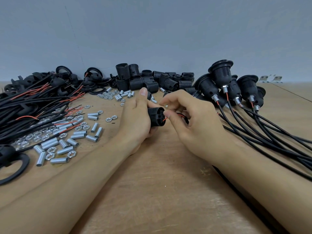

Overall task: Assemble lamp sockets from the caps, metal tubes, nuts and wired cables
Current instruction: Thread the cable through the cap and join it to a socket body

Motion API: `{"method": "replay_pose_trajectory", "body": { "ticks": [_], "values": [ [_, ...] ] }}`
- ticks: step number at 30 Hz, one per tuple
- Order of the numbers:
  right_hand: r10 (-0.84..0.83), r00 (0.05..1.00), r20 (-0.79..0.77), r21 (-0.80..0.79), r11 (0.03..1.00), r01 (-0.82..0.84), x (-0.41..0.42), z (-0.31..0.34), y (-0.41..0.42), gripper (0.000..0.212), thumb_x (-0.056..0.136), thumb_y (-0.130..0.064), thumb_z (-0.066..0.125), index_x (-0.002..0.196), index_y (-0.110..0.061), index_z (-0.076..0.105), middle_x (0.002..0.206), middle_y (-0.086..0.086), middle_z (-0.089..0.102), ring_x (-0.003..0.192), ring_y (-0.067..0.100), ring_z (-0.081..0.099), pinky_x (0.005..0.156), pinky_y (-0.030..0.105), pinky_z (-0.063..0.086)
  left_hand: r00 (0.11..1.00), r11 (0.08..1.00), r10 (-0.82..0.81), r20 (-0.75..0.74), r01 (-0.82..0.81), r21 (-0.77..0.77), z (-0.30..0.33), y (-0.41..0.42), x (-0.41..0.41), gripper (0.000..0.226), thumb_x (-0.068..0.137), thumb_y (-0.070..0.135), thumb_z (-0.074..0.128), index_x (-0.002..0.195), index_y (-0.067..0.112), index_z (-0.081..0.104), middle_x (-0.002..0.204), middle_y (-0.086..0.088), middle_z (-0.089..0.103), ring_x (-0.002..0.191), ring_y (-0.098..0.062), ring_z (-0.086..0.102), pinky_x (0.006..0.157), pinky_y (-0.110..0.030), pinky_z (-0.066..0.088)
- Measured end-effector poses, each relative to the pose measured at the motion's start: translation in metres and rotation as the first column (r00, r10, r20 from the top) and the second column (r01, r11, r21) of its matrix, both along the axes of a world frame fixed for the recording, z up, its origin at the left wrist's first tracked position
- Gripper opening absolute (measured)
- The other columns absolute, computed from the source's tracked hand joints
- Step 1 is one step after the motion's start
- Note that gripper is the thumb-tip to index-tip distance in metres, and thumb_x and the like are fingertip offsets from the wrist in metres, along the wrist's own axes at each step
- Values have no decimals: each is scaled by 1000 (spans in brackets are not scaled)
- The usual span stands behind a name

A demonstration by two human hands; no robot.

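My left hand (135, 122) grips a black threaded socket body (156, 118) above the middle of the wooden table (160, 183), its open end facing right. My right hand (190, 122) pinches a wired cable (181, 115) whose red wire end touches the socket's end face. The rest of that cable is hidden behind my right hand. Loose metal tubes (79, 135) and nuts (50, 156) lie scattered to the left. Wired cables (25, 105) are piled at the far left among black caps (57, 81).
Several threaded socket bodies (152, 80) are heaped at the back centre. Assembled sockets (221, 76) with trailing black cables (263, 129) lie at the right. A black ring (15, 171) sits at the left edge. Two metal brackets (270, 78) rest by the wall.
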State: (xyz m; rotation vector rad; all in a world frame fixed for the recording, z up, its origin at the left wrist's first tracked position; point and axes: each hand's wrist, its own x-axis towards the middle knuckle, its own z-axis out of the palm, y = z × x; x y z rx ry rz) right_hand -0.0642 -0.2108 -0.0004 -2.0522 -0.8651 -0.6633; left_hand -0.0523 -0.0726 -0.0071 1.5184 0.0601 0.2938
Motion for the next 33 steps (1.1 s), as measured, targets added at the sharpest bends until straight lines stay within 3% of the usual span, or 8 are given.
{"method": "replay_pose_trajectory", "body": {
  "ticks": [7,11,15,19,22,25,29,33],
  "values": [
    [39,997,-60,15,999,-38,2,-3,-1,18,89,-1,65,105,-9,67,84,-2,68,81,12,63,76,23,50,1000,996,6,8,-6,90,-1,1,0,70,107,46,33,45,29,63,39,5,47,36,-12,43,37,-20,34],
    [49,979,-198,91,995,-31,8,-6,-4,20,89,-1,66,105,-12,66,82,-8,68,81,5,63,76,14,46,999,991,-44,-23,46,124,-3,3,3,66,105,51,34,53,27,67,44,5,52,36,-10,44,37,-19,36],
    [71,949,-309,199,980,-8,13,-5,-7,20,88,3,65,101,-13,65,78,-2,70,75,7,68,71,22,52,955,943,-296,-13,295,154,-3,9,1,33,89,52,58,72,25,69,61,2,60,41,-14,44,38,-17,28],
    [96,939,-331,262,965,-6,12,-5,-7,21,90,2,64,94,-18,63,71,-6,70,68,3,67,63,15,49,915,904,-402,18,394,164,-3,14,1,10,77,37,69,75,27,70,73,-2,65,43,-15,46,40,-19,29],
    [89,933,-349,273,962,10,12,-6,-7,17,94,0,57,96,-17,61,71,-10,71,67,5,67,62,15,48,927,919,-372,45,361,158,-5,14,0,16,74,37,76,82,24,70,79,-6,68,42,-16,48,39,-20,32],
    [67,923,-379,320,945,63,12,-8,-4,20,100,-7,46,100,-25,52,84,-6,67,71,4,66,63,19,50,941,933,-329,80,310,184,-5,12,-1,3,87,22,74,86,22,72,80,-5,71,42,-17,51,39,-22,37],
    [81,914,-398,386,919,86,13,-11,0,20,100,-13,44,101,-33,44,97,-4,55,86,9,62,78,30,56,948,923,-307,81,277,266,-6,9,-1,16,88,18,73,74,26,70,67,-13,65,40,-17,54,38,-23,40],
    [71,924,-376,383,920,85,12,-10,1,11,96,-25,43,103,-31,48,97,-2,60,94,11,60,88,37,53,965,933,-257,50,235,271,-6,7,0,17,86,12,73,73,22,69,56,1,59,38,-15,52,36,-21,39]
  ]
}}
